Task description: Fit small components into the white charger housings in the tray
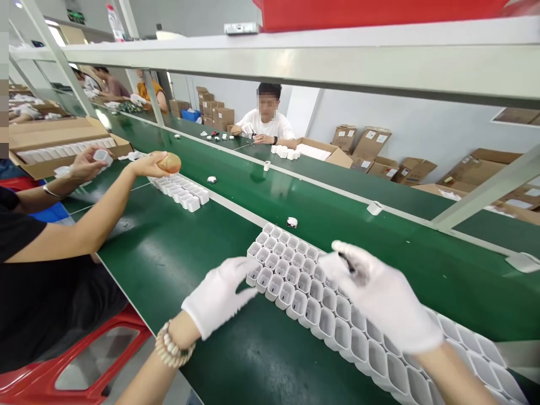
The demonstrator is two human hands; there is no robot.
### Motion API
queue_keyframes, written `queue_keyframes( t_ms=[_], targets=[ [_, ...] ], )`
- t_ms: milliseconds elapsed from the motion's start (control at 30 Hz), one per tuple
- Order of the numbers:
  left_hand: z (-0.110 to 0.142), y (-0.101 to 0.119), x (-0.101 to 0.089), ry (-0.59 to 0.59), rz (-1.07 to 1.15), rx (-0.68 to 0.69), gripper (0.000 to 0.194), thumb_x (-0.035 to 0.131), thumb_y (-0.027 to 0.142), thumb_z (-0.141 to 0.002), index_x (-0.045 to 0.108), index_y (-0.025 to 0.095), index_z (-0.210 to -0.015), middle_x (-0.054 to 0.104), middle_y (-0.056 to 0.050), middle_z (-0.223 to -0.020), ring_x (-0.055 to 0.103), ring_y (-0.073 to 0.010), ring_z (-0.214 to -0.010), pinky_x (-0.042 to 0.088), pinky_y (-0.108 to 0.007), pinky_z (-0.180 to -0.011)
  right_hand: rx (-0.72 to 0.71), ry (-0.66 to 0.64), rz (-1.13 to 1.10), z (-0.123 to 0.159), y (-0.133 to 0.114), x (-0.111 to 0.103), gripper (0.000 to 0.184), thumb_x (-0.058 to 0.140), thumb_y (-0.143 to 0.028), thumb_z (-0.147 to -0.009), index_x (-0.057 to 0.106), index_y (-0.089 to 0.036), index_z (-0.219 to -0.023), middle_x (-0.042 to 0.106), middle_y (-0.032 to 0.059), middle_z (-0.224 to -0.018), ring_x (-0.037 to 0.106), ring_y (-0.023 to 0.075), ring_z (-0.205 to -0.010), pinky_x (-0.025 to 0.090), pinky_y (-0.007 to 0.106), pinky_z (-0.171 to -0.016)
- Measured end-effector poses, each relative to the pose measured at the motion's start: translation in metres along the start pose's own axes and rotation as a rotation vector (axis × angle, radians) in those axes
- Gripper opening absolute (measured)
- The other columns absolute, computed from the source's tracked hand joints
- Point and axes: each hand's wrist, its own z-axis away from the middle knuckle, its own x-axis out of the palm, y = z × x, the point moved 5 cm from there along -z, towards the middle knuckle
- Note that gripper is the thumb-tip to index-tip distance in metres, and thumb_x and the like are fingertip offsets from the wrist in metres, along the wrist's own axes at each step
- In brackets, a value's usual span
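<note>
Many white, open-topped plastic cups stand in tight rows at the front of the green bench, and some have a small dark mark inside. My left hand, in a white glove, is at the left corner of the rows. Its thumb and fingers are apart beside the corner cup; whether they touch it I cannot tell. Above the middle of the rows, my gloved right hand is closed on a white plastic piece with a dark part near the fingers. Motion blur hides its exact shape.
A green conveyor belt runs behind the cups, carrying small white parts. At left a co-worker's arm reaches over more white cups. Another person sits across the belt. A metal shelf crosses overhead.
</note>
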Motion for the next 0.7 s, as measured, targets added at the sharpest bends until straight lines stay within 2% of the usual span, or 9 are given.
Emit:
queue_keyframes(
  t_ms=[67,167,267,333,433,533,600,700],
  targets=[
    [-0.011,-0.023,0.003,0.001,-0.118,-0.097,0.037,0.057,0.017,-0.090,0.058,0.022,-0.126,0.063,-0.010,-0.125,0.063,-0.0269,-0.113,0.056,-0.044,-0.095,0.131,-0.115,0.128,-0.043,0.023,0.008,0.050,0.050,-0.043,-0.096,0.053,-0.018,-0.138,0.074,0.0064,-0.111,0.071,0.0206,-0.096,0.055,0.029,-0.082],
    [-0.015,-0.037,0.018,-0.069,-0.189,-0.141,0.044,0.053,0.012,-0.089,0.054,0.023,-0.132,0.065,-0.009,-0.122,0.065,-0.0262,-0.107,0.057,-0.042,-0.092,0.206,-0.103,0.227,-0.091,0.058,0.022,0.040,0.051,-0.031,-0.097,0.056,-0.012,-0.131,0.073,0.0127,-0.107,0.070,0.0215,-0.098,0.052,0.032,-0.087],
    [-0.012,-0.039,0.030,-0.111,-0.173,-0.119,0.053,0.052,0.008,-0.087,0.049,0.027,-0.137,0.065,-0.007,-0.121,0.066,-0.0238,-0.103,0.056,-0.037,-0.091,0.229,-0.141,0.301,-0.113,0.090,0.036,0.027,0.058,-0.036,-0.096,0.063,-0.018,-0.115,0.071,0.0081,-0.106,0.069,0.0195,-0.092,0.054,0.036,-0.083],
    [-0.011,-0.040,0.031,-0.100,-0.163,-0.118,0.055,0.049,0.007,-0.087,0.048,0.027,-0.138,0.065,-0.007,-0.121,0.067,-0.0232,-0.102,0.056,-0.036,-0.091,0.223,-0.163,0.349,-0.121,0.104,0.040,0.026,0.060,-0.037,-0.096,0.064,-0.018,-0.112,0.069,0.0068,-0.110,0.067,0.0199,-0.094,0.055,0.039,-0.085],
    [-0.014,-0.043,0.031,-0.093,-0.166,-0.143,0.051,0.044,0.006,-0.089,0.048,0.025,-0.137,0.066,-0.008,-0.119,0.067,-0.0240,-0.099,0.055,-0.038,-0.089,0.166,-0.185,0.398,-0.136,0.111,0.044,0.033,0.061,-0.035,-0.095,0.060,-0.017,-0.123,0.061,0.0103,-0.127,0.062,0.0252,-0.110,0.050,0.048,-0.095],
    [-0.020,-0.043,0.032,-0.113,-0.160,-0.189,0.044,0.042,0.006,-0.091,0.053,0.021,-0.130,0.066,-0.009,-0.115,0.066,-0.0244,-0.101,0.054,-0.039,-0.090,0.043,-0.268,0.366,-0.154,0.105,0.064,0.041,0.062,-0.030,-0.094,0.054,-0.021,-0.133,0.052,0.0109,-0.141,0.056,0.0279,-0.120,0.047,0.052,-0.100],
    [-0.023,-0.042,0.034,-0.137,-0.141,-0.212,0.039,0.042,0.007,-0.091,0.056,0.021,-0.125,0.066,-0.009,-0.114,0.065,-0.0240,-0.101,0.053,-0.039,-0.091,-0.027,-0.344,0.312,-0.163,0.101,0.083,0.039,0.062,-0.028,-0.095,0.055,-0.023,-0.133,0.051,0.0100,-0.142,0.057,0.0265,-0.119,0.048,0.050,-0.099],
    [-0.025,-0.042,0.037,-0.137,-0.106,-0.234,0.038,0.044,0.007,-0.090,0.059,0.023,-0.121,0.066,-0.008,-0.111,0.064,-0.0238,-0.100,0.052,-0.038,-0.091,-0.061,-0.419,0.244,-0.171,0.102,0.107,0.031,0.061,-0.028,-0.095,0.059,-0.021,-0.126,0.059,0.0092,-0.132,0.061,0.0237,-0.112,0.051,0.046,-0.095]
  ],
)
